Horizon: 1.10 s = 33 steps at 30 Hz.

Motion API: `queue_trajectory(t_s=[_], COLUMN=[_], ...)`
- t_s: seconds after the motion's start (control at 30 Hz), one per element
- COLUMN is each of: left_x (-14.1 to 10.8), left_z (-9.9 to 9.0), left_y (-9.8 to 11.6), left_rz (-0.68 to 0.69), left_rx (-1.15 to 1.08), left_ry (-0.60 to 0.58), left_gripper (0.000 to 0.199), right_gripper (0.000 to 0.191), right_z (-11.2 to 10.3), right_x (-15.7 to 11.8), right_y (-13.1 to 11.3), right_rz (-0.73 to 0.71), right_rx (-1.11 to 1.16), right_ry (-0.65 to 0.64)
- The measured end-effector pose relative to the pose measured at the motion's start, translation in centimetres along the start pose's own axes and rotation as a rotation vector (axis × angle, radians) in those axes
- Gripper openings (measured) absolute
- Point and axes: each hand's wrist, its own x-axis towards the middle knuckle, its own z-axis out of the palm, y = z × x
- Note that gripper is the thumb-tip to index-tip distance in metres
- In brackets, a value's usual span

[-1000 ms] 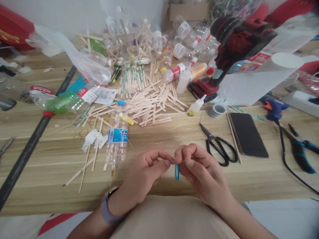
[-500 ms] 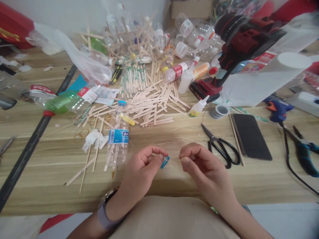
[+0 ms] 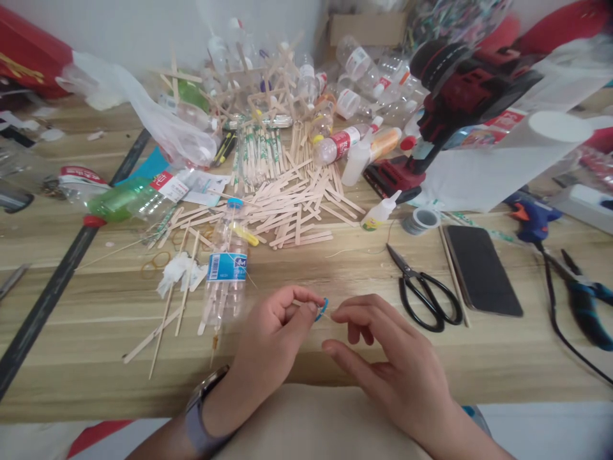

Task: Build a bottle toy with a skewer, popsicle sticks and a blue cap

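My left hand [image 3: 278, 332] pinches a small blue ring-shaped piece [image 3: 325, 305] between thumb and index finger. A thin, pale strand or sliver sticks out beside it towards the right; I cannot make out which it is. My right hand [image 3: 390, 354] is just to the right, its thumb and fingers apart, the index fingertip close to the pale end. Left of my hands, a clear plastic bottle [image 3: 227, 291] with a blue label and blue cap lies on the wooden table [image 3: 306, 265]. Black-handled scissors [image 3: 421, 291] lie beyond my right hand.
Wooden craft sticks [image 3: 292, 204] are heaped ahead, with plastic bottles [image 3: 354, 57] piled behind. At right are a phone [image 3: 481, 268], glue bottle [image 3: 380, 211], red-black power drill [image 3: 460, 108], glue gun [image 3: 531, 217] and pliers [image 3: 587, 306]. Skewers [image 3: 186, 284] and crumpled tissue [image 3: 175, 273] lie left.
My right thumb has parted from the fingers, opening the pinch, and the hand has come slightly left and down. The blue piece has turned in my left fingers, which stay closed.
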Motion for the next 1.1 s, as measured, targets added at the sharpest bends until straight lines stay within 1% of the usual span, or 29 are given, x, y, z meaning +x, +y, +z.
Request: queue_trajectory(t_s=[0.1,0.2,0.33,0.53,0.7,0.77,0.93,1.1], left_x=[-0.1,-0.1,-0.3,-0.3,-0.4,-0.5,-1.0,-1.2], left_z=[0.1,0.2,0.2,0.3,0.4,0.4,0.4,0.5], left_y=[0.1,0.2,0.2,0.0,0.3,0.3,0.0,-0.3], left_rz=[0.023,0.038,0.036,0.056,0.057,0.059,0.083,0.094], left_rx=[0.017,0.023,0.013,0.008,0.028,0.036,0.064,0.131], left_ry=[0.009,0.012,-0.004,-0.034,-0.019,-0.018,-0.044,-0.045], left_gripper=[0.024,0.025,0.025,0.025,0.024,0.024,0.024,0.026], right_gripper=[0.009,0.004,0.015,0.019,0.020,0.020,0.020,0.021], right_z=[0.1,0.3,0.4,0.6,0.6,0.7,1.0,1.2], right_x=[0.0,0.1,0.3,0.1,0.0,0.1,0.1,-0.1], right_y=[-0.1,-0.2,-0.1,0.1,0.2,0.2,0.4,0.4], right_rz=[0.036,0.086,0.146,0.188,0.207,0.226,0.332,0.434], right_rx=[0.005,0.018,0.077,0.179,0.204,0.203,0.217,0.261], right_ry=[0.006,0.024,0.000,-0.026,-0.062,-0.058,-0.011,-0.014])
